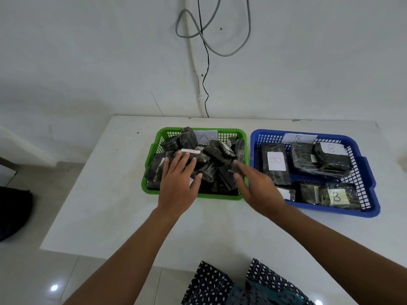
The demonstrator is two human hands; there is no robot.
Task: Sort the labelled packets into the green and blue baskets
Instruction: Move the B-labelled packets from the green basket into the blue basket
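Your left hand [179, 179] lies flat and open, fingers spread, on top of the packets [211, 159] heaped in the green basket [154, 148]; it presses on them but grips none. Your right hand [257, 183] is blurred at the near right corner of that basket, fingers loosely extended toward a dark packet there, and whether it has closed on anything cannot be told. The green basket carries an "A" card at its back wall and holds a loose, tilted pile; the blue basket [372, 179] just beside it, marked "B", holds its packets [275, 164] lying flat in rows with B labels up. The table [110, 194] in front of both shows no loose packets, so sorting looks nearly done, or you are checking the A pile for strays. These packets look like stiff, brick-shaped blocks in dark glossy wrap, so expect them to keep their shape but slide against each other and against your fingers. They are probably moderately heavy for their size. Take one across its short width, thumb on one long edge and fingers on the other, rather than pinching the film, which may tear or slip. Lift from the top of the heap first, since pulling a lower one could topple its neighbours over the rim.
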